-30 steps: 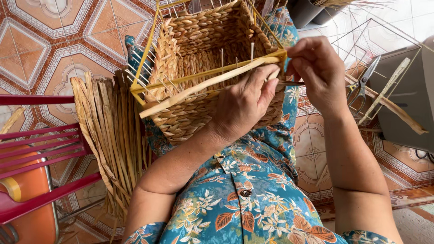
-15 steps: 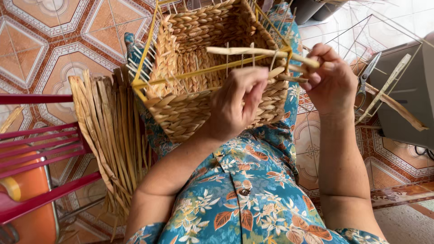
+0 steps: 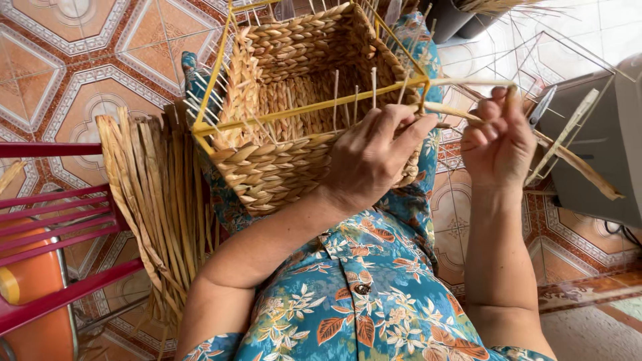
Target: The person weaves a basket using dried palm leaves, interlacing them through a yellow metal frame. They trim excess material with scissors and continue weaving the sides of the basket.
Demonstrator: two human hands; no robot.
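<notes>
A square woven straw basket (image 3: 294, 127) on a yellow wire frame (image 3: 314, 105) rests on my lap, its opening facing me. My left hand (image 3: 368, 157) presses on the near right wall of the basket, fingers on the weave by the frame's corner. My right hand (image 3: 496, 137) is just right of the basket, pinching a pale straw strand (image 3: 468, 83) that runs from the corner of the frame. Thin upright wires stick out along the rim.
A bundle of dried straw strips (image 3: 157, 200) lies on the floor at my left. A red metal chair frame (image 3: 60, 220) stands at far left. A bare wire frame (image 3: 568, 80) and a grey object (image 3: 615, 147) sit at the right on the patterned tile floor.
The long strand that lay across the basket's front has been drawn to the right. My right hand moved right and outward with it; my left hand stays on the basket wall.
</notes>
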